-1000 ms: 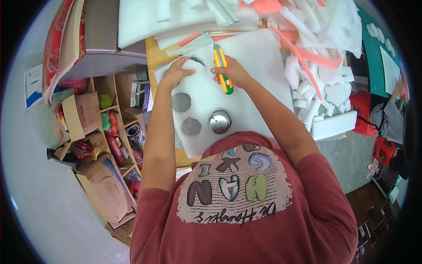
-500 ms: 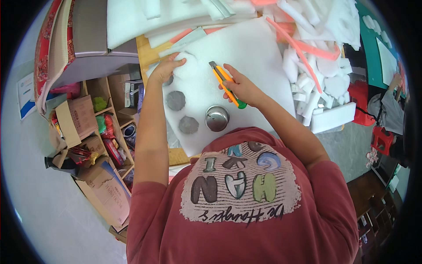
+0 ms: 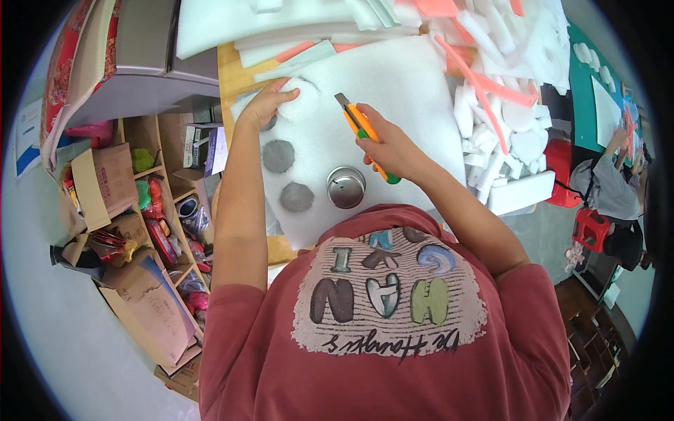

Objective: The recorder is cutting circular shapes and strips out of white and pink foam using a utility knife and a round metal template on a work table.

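A white foam sheet (image 3: 400,105) lies on the table in front of me. Round holes (image 3: 279,156) along its left side show grey beneath; one is partly covered by my left wrist. My left hand (image 3: 269,104) pinches the edge of a round white foam piece (image 3: 299,102) at the sheet's upper left, beside a curved cut line. In my right hand (image 3: 390,144) is a yellow and green utility knife (image 3: 361,126), its blade pointing up and left over the sheet. A shiny round metal tin (image 3: 346,187) stands on the sheet near my chest.
White foam scraps (image 3: 505,133) and pink foam strips (image 3: 472,88) pile up at the right. Thick foam sheets (image 3: 210,28) are stacked at the far side. Shelves with cardboard boxes (image 3: 105,182) stand left. Another person (image 3: 607,186) is at a green table, far right.
My right hand has shifted slightly right with the knife. The left fingers have moved a little, and more of the round foam piece's outline shows. The whole view has turned slightly.
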A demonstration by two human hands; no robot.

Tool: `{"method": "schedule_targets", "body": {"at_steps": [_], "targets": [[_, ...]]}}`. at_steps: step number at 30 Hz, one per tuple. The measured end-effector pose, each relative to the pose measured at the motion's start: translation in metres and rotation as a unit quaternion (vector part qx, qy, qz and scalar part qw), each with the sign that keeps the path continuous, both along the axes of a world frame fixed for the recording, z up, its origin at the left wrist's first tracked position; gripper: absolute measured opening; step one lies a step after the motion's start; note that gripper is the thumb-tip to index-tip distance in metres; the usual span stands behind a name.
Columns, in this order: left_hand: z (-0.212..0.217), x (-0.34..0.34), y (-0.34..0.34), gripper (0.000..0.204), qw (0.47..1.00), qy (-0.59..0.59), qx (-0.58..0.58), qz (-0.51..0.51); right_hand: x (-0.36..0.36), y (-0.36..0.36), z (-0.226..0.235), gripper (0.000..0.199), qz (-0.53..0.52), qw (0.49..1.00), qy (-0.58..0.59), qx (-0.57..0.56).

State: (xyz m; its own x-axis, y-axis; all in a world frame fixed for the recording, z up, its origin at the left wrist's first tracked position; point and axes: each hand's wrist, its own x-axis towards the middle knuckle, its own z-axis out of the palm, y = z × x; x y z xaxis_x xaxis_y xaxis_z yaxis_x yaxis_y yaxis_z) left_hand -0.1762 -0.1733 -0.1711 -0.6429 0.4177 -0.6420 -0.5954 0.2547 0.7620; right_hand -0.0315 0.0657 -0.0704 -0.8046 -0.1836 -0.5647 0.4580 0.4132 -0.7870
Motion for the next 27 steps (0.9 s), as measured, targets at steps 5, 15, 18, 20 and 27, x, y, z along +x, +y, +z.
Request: {"method": "schedule_targets", "body": {"at_steps": [5,15,18,20,27], "targets": [[-0.01,-0.002,-0.004,0.064,0.999,0.003,0.034,-0.018,-0.02,-0.019,-0.003,0.059,-0.001,0.999,-0.033,-0.031],[-0.023,-0.002,-0.009,0.066,1.0,0.03,0.002,-0.004,-0.033,-0.039,-0.015,0.049,0.011,0.998,-0.062,-0.019],[-0.029,-0.004,-0.011,0.066,0.999,0.041,-0.008,-0.01,-0.038,-0.046,-0.018,0.047,0.016,0.998,-0.054,-0.013],[-0.035,-0.002,-0.015,0.077,0.997,0.056,0.023,-0.039,-0.042,-0.05,-0.017,0.045,0.021,0.998,-0.056,-0.009],[-0.02,0.0,-0.008,0.067,0.997,0.063,0.027,-0.023,-0.043,-0.052,-0.01,0.031,-0.013,0.993,-0.116,-0.035]]}}
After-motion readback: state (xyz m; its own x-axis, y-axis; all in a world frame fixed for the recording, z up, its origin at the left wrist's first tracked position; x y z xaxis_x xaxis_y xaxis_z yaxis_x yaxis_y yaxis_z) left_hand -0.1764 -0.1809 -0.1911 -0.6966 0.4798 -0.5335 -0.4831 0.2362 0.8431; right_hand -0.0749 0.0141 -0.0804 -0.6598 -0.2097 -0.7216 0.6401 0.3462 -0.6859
